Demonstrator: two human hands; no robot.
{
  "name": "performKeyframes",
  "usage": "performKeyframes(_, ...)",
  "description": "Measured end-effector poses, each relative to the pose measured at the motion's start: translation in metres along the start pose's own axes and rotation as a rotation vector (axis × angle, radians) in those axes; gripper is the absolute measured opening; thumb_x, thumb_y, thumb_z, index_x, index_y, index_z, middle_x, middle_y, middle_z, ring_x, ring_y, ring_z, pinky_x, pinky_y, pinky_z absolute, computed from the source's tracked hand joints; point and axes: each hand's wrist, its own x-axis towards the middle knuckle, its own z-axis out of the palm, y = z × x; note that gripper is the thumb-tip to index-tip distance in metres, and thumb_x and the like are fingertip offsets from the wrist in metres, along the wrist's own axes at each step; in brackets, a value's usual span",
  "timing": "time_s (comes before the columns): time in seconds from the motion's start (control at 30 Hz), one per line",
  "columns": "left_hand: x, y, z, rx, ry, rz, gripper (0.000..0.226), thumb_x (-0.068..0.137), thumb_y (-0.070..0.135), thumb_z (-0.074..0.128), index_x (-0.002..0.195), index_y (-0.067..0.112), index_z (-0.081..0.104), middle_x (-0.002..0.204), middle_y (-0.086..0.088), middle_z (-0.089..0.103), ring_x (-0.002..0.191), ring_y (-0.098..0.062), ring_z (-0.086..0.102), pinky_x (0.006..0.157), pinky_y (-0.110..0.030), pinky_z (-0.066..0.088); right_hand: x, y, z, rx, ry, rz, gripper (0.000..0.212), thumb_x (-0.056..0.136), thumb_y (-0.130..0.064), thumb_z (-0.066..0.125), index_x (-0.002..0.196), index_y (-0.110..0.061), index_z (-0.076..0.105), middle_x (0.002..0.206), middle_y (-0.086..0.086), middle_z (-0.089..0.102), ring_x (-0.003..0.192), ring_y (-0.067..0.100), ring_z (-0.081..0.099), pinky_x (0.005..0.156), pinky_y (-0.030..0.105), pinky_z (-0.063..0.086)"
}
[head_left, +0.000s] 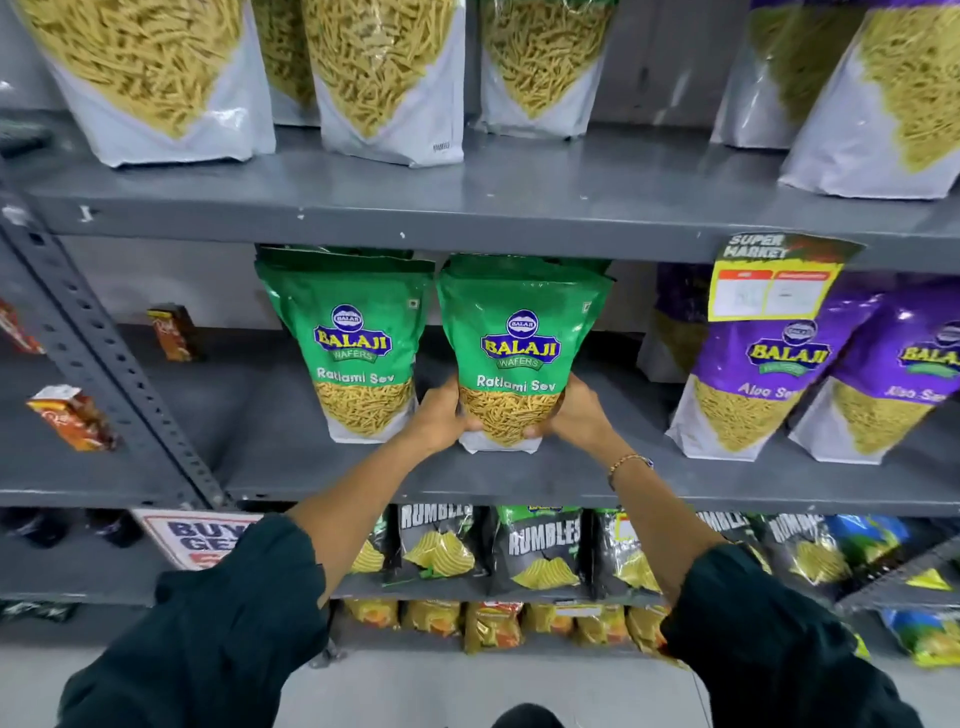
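While the left hand (441, 418) and the right hand (579, 415) clasp its lower corners from either side, fingers curled round the edges, the green Ratlami Sev pouch (519, 353) stands upright near the front of the grey middle shelf (571, 478). It is a glossy stand-up bag with a blue-and-yellow Balaji Wafers badge, white lettering and a white base. A clear window low down shows the thin yellow-orange sev strands inside. Just beside it, on the person's left, stands a second green pouch (358, 353) of the same kind, and more green tops show behind both. Well apart on the right, two purple Aloo Sev pouches (748, 384) lean in the front row, each holding paler sev. On the shelf below, at least four black Rumbles bags (540, 551) stand in a row.
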Motion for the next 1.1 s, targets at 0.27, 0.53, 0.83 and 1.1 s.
performKeyframes(0.27,0.019,-0.010,-0.004,-0.045,-0.007,-0.058,0.066,0.086,0.010,0.065,0.141,0.019,0.028,0.117,-0.009,0.065,0.087,-0.009,0.060,0.084,-0.021,0.039,0.026,0.000,0.010,0.041,-0.062,0.023,0.078,0.048,-0.012,0.089,0.118,-0.019,0.055,0.109,0.001,0.069,0.100,0.013,0.058,0.090,0.025,0.044)
performKeyframes(0.53,0.003,0.002,-0.007,0.114,-0.022,-0.127,0.038,0.089,0.027,0.060,0.115,0.007,0.041,0.091,-0.002,0.060,0.100,-0.029,0.060,0.076,-0.032,0.038,0.010,-0.002,0.012,0.041,-0.145,0.113,0.092,0.062,-0.013,0.083,0.137,-0.017,0.030,0.128,0.009,0.058,0.119,0.027,0.053,0.100,0.038,0.043)
performKeyframes(0.83,-0.065,0.055,-0.054,0.392,-0.091,0.064,0.026,0.091,0.025,0.055,0.076,0.006,0.067,0.089,-0.006,0.068,0.063,-0.019,0.058,0.068,-0.029,0.050,-0.042,-0.075,0.006,-0.556,-0.320,0.238,0.023,0.076,-0.010,0.060,0.098,-0.002,0.063,0.105,0.018,0.066,0.084,0.026,0.058,0.073,0.031,0.049)
performKeyframes(1.1,-0.125,0.132,-0.161,0.202,0.082,0.424,0.020,0.084,0.032,0.065,0.084,0.012,0.070,0.074,-0.005,0.074,0.051,-0.001,0.062,0.057,-0.017,0.051,-0.098,-0.225,-0.075,0.063,-0.111,-0.255,0.020,0.075,0.001,0.064,0.069,-0.017,0.061,0.064,0.003,0.067,0.056,0.010,0.057,0.050,0.018,0.045)
